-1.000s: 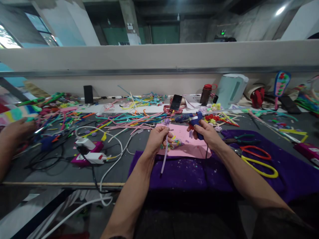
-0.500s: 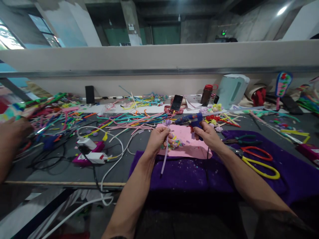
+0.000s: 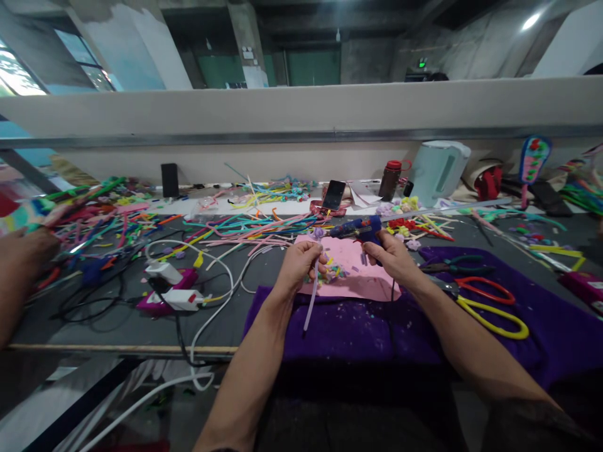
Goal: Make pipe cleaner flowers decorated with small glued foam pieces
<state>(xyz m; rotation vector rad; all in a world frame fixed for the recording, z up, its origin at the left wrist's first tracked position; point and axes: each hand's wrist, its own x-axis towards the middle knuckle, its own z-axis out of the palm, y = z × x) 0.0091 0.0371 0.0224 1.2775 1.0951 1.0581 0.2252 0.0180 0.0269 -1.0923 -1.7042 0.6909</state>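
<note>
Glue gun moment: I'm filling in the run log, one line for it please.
left hand: holds lilac stem | right hand: grips blue glue gun, nozzle toward stem's top | under: pink sheet

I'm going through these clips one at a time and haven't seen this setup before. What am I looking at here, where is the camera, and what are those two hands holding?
There is no machine: a person works with bare hands, and the one camera sits on their head, looking forward and down.

The left hand grips a pale lilac stem with a small purple flower on top. The right hand holds a blue glue gun, nozzle pointing toward the flower.

Below them lie a pink sheet and a purple cloth. Yellow-handled scissors, heaps of coloured pipe cleaners and a phone are also on the table. The hand at far left belongs to someone else.
</note>
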